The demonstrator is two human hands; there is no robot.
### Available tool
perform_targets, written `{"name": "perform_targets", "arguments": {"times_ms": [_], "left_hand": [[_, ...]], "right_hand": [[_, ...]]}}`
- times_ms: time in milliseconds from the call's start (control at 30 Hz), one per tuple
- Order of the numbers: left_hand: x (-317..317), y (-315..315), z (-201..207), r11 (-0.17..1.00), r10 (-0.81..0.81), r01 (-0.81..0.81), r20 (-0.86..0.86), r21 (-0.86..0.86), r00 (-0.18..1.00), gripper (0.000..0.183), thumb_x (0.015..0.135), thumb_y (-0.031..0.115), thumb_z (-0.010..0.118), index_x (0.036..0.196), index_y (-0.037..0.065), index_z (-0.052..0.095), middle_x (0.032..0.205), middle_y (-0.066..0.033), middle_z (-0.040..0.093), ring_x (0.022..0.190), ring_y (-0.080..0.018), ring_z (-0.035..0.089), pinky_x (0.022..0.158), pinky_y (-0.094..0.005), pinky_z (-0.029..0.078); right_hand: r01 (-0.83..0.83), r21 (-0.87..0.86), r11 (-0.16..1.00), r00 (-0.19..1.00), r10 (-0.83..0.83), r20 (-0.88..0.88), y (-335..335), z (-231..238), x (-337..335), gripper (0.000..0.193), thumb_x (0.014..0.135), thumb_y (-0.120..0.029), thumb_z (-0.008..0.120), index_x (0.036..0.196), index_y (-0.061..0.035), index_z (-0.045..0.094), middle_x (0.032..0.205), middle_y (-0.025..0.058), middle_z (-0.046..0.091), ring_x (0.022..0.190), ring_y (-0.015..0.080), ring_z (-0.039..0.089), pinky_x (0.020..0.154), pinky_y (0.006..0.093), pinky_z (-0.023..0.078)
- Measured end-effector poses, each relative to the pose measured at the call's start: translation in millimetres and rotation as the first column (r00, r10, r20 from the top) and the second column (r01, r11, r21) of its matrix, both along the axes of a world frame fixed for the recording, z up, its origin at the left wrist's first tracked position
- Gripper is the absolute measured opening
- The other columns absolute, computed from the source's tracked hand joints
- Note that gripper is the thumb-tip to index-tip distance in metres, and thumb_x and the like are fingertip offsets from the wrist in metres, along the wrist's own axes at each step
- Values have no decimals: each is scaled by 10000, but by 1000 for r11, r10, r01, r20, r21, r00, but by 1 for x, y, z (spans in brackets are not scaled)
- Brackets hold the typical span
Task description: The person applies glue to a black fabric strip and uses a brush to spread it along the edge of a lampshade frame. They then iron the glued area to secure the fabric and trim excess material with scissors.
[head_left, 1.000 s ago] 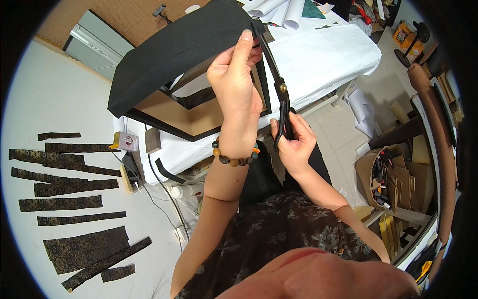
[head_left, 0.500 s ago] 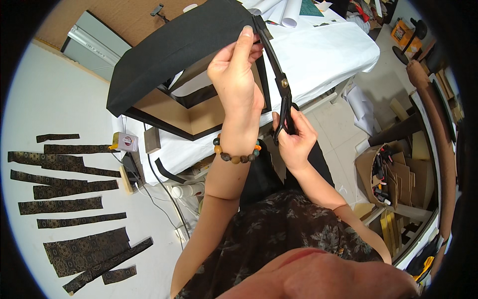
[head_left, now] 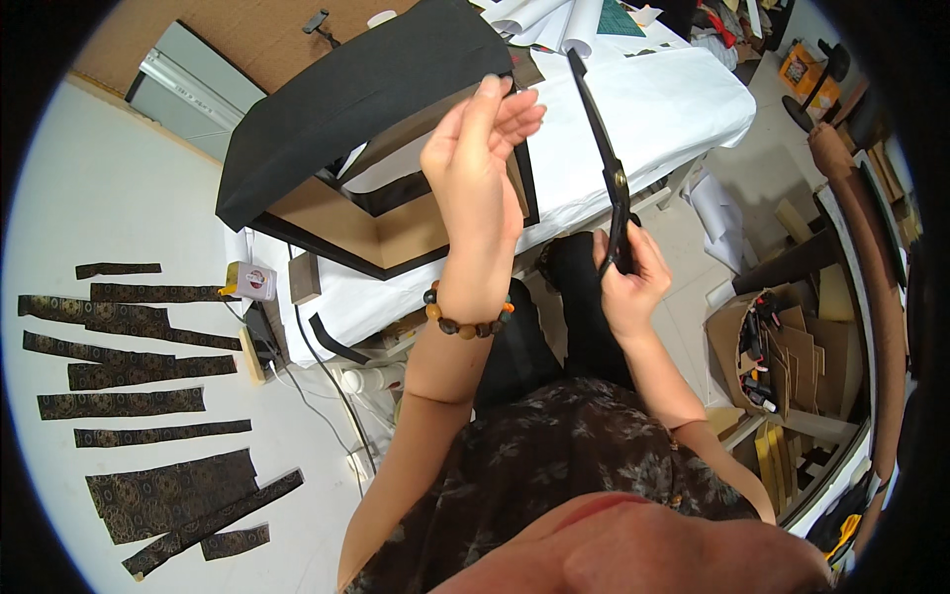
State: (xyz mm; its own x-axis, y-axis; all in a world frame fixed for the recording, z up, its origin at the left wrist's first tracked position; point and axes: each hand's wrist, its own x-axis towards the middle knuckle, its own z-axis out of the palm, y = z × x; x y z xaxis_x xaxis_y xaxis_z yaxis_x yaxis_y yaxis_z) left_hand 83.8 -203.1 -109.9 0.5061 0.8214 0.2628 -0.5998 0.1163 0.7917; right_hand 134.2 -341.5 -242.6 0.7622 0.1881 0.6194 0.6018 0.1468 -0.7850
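My right hand (head_left: 635, 287) grips a pair of black scissors (head_left: 606, 139) by the handles, its blades together and pointing up and away, right of the box. The large box (head_left: 346, 109) is covered in black material, with bare brown board inside its open front; it stands on the white-covered table (head_left: 653, 109). At the box's upper right corner, my left hand (head_left: 482, 148) is raised with its fingers apart and nothing visible in them. Its thumb tip overlaps the box's edge; whether it touches cannot be seen. A beaded bracelet (head_left: 467, 327) circles my left wrist.
Several patterned dark fabric strips (head_left: 139, 404) lie on a white surface at left, beside a small tin (head_left: 249, 281) and cables. Paper rolls (head_left: 582, 28) lie at the table's back. A cardboard box (head_left: 730, 346) with tools stands at right, near a long brown roll (head_left: 871, 297).
My right hand has drawn the scissors away from the box's corner, to the right and slightly nearer. The fingers of my left hand have let go of the edge and spread.
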Motion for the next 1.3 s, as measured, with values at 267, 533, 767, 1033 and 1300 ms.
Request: {"name": "perform_targets", "arguments": {"times_ms": [267, 533, 767, 1033, 1300], "left_hand": [[-26, 1, -15, 939, 13, 64, -219, 337, 976, 305, 961, 217, 541, 1017, -53, 673, 960, -110, 686, 924, -151, 614, 856, -289, 478], [-59, 11, -61, 865, 284, -256, -1, 432, 959, 35, 868, -52, 654, 895, -56, 632, 953, -68, 618, 870, -108, 596, 784, -242, 499], [-214, 87, -195, 513, 849, -803, -320, 304, 421, 120, 893, 124, 698, 886, 5, 680, 758, 26, 593, 661, -42, 483, 599, -195, 384], [-358, 163, -255, 205, 832, -551, -440, 809, -337, 244, 705, 263, 811, 720, 32, 736, 681, -92, 679, 616, -201, 630, 626, -310, 485], [-348, 142, -242, 223, 886, -229, -295, 947, -357, 155, 754, 198, 761, 718, 49, 737, 709, -132, 632, 707, -330, 591, 675, -431, 464]], "right_hand": [[34, -286, 958, 935, 71, 348, -65, -7, 30, 386, 621, 68, 625, 1006, 48, 643, 740, 111, 596, 582, 199, 590, 541, 282, 489], [-84, -474, 876, 896, 275, 349, -68, -21, 25, 413, 617, 44, 634, 1029, 32, 657, 807, 126, 624, 641, 254, 630, 590, 337, 524], [-288, -574, 766, 905, 415, 99, -65, -50, -1, 318, 701, 69, 693, 1016, 52, 656, 710, 99, 556, 603, 190, 555, 571, 282, 463], [-388, -603, 697, 901, 425, -89, -52, -46, -23, 244, 739, 60, 708, 974, 80, 647, 689, 85, 533, 616, 129, 517, 585, 257, 445], [-469, -529, 707, 874, 456, -167, -49, -48, -20, 271, 713, 74, 681, 982, 69, 649, 709, 94, 557, 588, 150, 512, 571, 244, 443]]}}
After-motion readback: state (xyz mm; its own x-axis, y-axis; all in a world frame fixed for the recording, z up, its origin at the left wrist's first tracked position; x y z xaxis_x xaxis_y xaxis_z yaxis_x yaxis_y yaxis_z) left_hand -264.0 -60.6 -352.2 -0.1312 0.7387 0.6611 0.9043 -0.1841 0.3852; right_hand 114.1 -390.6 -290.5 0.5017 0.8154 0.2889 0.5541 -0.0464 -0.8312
